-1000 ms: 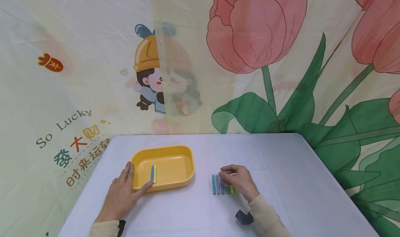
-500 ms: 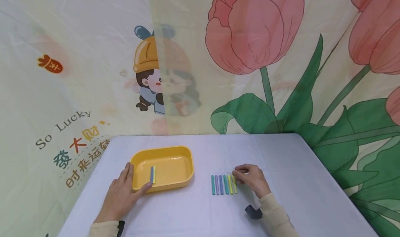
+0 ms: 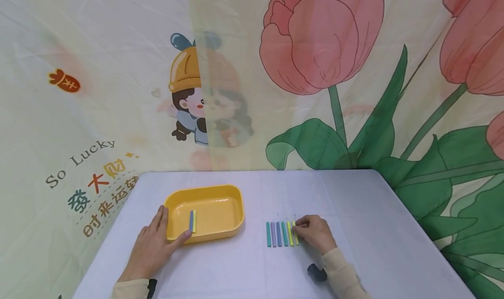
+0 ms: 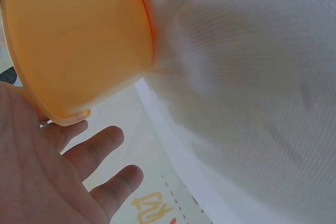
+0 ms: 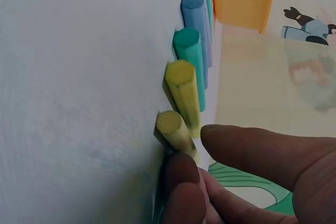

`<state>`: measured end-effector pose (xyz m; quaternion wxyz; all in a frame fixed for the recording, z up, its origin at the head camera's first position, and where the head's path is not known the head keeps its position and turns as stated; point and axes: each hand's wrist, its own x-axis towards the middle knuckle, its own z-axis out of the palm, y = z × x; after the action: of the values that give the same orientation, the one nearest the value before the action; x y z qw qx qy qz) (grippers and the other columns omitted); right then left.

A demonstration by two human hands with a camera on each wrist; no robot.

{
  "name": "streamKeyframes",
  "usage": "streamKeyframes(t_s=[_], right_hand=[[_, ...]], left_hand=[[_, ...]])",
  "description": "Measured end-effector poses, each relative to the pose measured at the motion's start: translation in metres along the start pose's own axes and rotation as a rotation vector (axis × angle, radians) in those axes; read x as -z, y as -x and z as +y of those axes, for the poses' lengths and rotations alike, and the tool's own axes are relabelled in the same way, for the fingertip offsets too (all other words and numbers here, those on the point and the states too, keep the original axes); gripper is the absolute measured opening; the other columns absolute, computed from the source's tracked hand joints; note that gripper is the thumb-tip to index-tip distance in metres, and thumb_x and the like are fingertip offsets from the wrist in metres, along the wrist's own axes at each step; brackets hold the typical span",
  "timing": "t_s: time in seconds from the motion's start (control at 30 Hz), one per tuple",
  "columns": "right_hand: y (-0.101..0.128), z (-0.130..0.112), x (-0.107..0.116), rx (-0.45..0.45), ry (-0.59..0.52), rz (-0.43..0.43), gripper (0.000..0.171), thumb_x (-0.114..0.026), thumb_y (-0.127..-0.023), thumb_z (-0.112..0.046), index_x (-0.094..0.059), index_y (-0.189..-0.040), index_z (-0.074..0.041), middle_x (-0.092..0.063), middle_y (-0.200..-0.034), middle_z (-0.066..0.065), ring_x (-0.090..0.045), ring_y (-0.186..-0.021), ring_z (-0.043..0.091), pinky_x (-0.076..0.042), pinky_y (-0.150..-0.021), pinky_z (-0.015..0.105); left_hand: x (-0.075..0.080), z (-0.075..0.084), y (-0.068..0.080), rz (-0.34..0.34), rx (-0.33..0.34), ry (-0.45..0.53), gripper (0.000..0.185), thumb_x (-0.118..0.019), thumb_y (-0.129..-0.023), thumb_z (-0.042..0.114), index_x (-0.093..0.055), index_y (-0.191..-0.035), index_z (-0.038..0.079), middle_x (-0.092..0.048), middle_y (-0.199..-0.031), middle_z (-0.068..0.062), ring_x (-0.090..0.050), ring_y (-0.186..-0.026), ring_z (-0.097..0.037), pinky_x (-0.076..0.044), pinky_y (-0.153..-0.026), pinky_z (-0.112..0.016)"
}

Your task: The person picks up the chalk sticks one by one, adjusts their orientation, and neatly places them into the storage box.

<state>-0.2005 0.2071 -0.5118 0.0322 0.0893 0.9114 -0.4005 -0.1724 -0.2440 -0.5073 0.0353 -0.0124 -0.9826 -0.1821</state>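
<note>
2 hands: left hand (image 3: 151,246) flat against yellow tray (image 3: 220,191); right hand (image 3: 315,233) pinching yellow stick (image 3: 295,232).

Bright, even light; blurred, close-up wrist views.

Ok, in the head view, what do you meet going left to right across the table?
Left hand → yellow tray holding two chalk sticks → row of chalk sticks on the table → right hand.
</note>
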Motion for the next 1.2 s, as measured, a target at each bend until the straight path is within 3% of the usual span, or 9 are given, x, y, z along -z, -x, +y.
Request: streamKeyframes(t_s=[0.4,0.9,1.2], right_hand=[[0.0007,-0.0029,-0.0043,0.026,0.072,0.035,0.021,-0.080,-0.081,-0.016,-0.075,-0.096,-0.001,-0.069,-0.080,0.002,-0.062,-0.074,0.017,-0.054,-0.064,0.033],[-0.0020,-0.0058,-0.0065,0.044,0.087,0.041,0.020,-0.080,-0.081,-0.014,-0.076,-0.094,0.001,-0.069,-0.078,0.003,-0.062,-0.070,0.016,-0.055,-0.059,0.031],[-0.0022,-0.0046,-0.0064,0.015,0.085,0.031,0.022,-0.080,-0.081,-0.014,-0.076,-0.096,0.001,-0.069,-0.080,0.003,-0.063,-0.074,0.017,-0.056,-0.063,0.032]], left_hand=[[0.0014,0.0006,0.0003,0.024,-0.025,0.003,0.118,-0.052,-0.090,0.076,-0.012,-0.157,-0.012,-0.014,-0.163,-0.032,-0.026,-0.145,-0.050,-0.027,-0.110,-0.067],[0.0022,0.0007,-0.0001,0.004,-0.009,-0.002,0.120,-0.050,-0.089,0.079,-0.010,-0.157,-0.012,-0.013,-0.163,-0.033,-0.024,-0.145,-0.051,-0.024,-0.111,-0.070],[0.0013,0.0006,0.0000,-0.002,-0.002,-0.005,0.121,-0.049,-0.088,0.080,-0.011,-0.156,-0.012,-0.014,-0.162,-0.034,-0.024,-0.145,-0.051,-0.023,-0.111,-0.071]])
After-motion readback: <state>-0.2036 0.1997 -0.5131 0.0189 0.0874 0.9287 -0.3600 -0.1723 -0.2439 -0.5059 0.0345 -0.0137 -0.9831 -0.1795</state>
